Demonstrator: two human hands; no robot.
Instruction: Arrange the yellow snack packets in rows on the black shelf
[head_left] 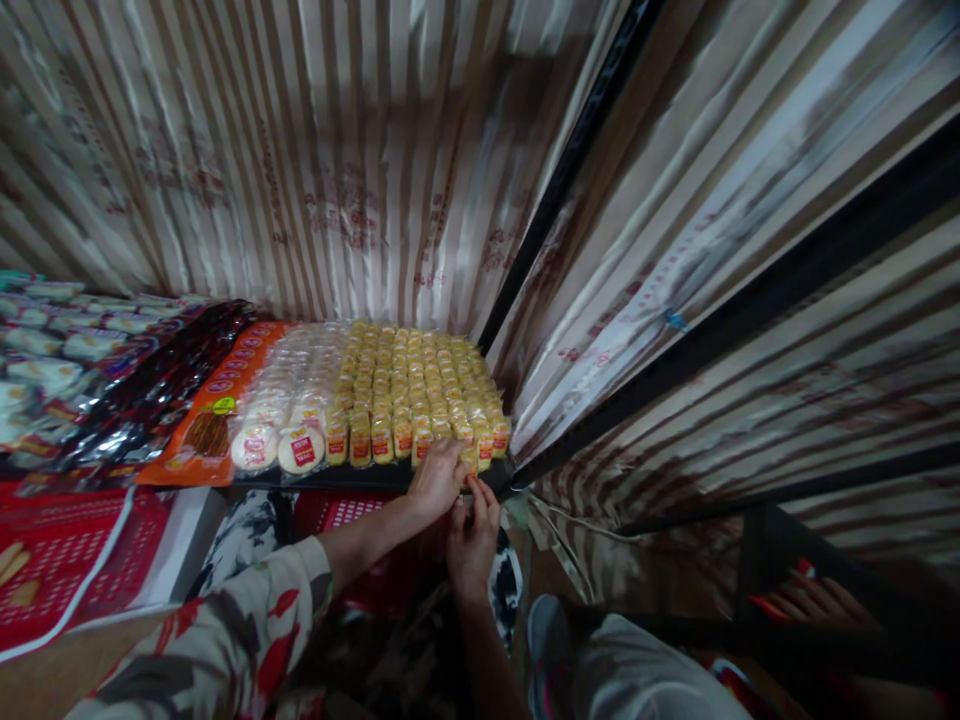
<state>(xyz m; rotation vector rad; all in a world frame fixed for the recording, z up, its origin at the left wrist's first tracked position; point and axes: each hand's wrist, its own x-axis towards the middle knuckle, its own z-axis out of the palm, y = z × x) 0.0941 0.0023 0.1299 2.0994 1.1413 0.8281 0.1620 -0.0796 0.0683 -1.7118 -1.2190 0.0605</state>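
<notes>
At the front right corner of the shelf, my left hand point(439, 482) is closed with its fingertips on a small yellow wrapped snack packet point(468, 462). My right hand point(474, 535) comes up from below, its thumb and fingers pinched at the lower edge of that packet. The fingers partly cover the packet. Just behind it stand tight rows of similar yellow snack packets point(401, 385) with orange-red labels. To their left are rows of round white crackers point(302, 449) in clear wrap.
Further left lie an orange snack bag point(206, 430), dark shiny packets point(154, 400) and white wrapped packets point(45, 345). A red basket point(71, 560) stands below the shelf. Striped sheeting point(337, 150) and a dark metal post point(559, 190) rise behind. Another person's leg point(645, 670) and hand point(817, 598) show at lower right.
</notes>
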